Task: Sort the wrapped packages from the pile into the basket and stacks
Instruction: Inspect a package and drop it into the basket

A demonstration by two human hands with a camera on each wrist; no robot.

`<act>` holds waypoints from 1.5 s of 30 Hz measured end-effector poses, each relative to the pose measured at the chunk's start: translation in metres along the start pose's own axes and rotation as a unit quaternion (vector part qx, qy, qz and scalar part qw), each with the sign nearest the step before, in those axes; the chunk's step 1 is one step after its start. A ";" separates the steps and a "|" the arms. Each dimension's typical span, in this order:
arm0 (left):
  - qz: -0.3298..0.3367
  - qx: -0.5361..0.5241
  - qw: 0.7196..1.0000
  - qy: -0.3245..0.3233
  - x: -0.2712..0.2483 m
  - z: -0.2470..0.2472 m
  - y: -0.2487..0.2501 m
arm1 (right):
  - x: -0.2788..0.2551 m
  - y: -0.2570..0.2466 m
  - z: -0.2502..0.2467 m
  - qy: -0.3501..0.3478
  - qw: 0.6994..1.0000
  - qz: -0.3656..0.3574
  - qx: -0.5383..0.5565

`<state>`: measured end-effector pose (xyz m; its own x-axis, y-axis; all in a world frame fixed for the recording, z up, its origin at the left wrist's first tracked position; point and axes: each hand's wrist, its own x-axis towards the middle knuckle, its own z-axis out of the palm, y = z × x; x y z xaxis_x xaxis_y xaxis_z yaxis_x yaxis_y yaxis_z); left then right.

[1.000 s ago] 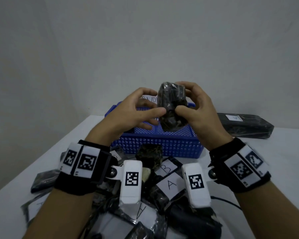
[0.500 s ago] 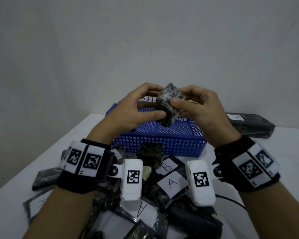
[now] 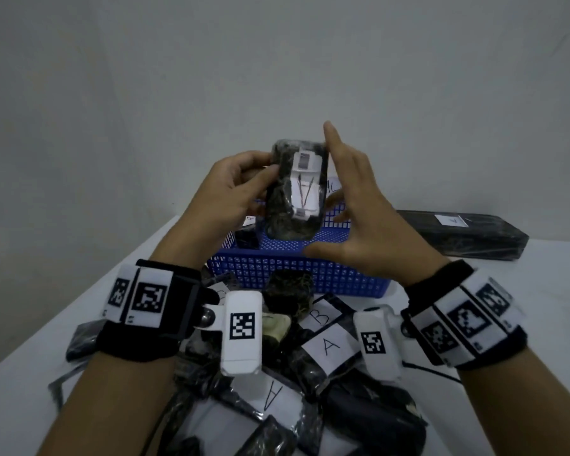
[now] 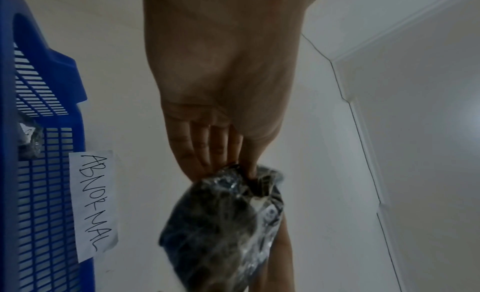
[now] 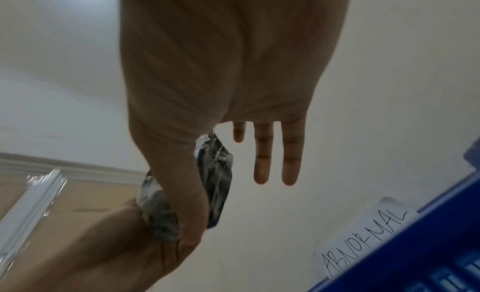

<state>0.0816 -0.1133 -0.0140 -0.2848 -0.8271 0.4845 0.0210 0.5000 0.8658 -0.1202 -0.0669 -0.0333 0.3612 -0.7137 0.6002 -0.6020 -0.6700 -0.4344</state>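
Change: since a second ago the package point(image 3: 295, 192) is turned, so its white label now faces the head camera; before, only dark wrap showed.
Left hand point(image 3: 234, 195): fingers curl round the package's left edge and hold it upright, probably to read the label.
Right hand point(image 3: 359, 205): fingers straight and spread, beside the package's right edge; grip not clear.
Package place: in the air above the blue basket point(image 3: 310, 274).
Basket tag point(image 4: 93, 204): reads "ABNORMAL".
Pile point(image 3: 326, 350): remains before the basket, labels A and B up.

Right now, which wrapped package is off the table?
The small wrapped package that the left hand grips above the blue basket; the others lie on the table.
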 end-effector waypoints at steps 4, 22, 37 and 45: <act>-0.032 0.026 0.999 -0.035 -0.003 0.001 -0.002 | -0.002 0.001 0.002 0.025 0.999 -0.017 -0.013; -0.118 0.010 0.987 0.109 0.066 -0.046 -0.014 | 0.119 0.037 0.003 -0.139 0.966 0.155 -0.155; -0.133 0.023 0.977 0.168 0.093 -0.077 -0.100 | 0.177 0.115 0.090 -0.357 0.882 0.194 -0.237; -0.026 0.208 0.971 0.116 0.082 -0.074 -0.121 | 0.145 0.140 0.107 -0.304 0.924 0.173 -0.153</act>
<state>0.1265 -0.2603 -0.0703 -0.0502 -0.8652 0.4990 -0.3907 0.4768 0.7874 -0.0759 -0.2862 -0.0796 0.3862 -0.9199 -0.0678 -0.8962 -0.3567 -0.2639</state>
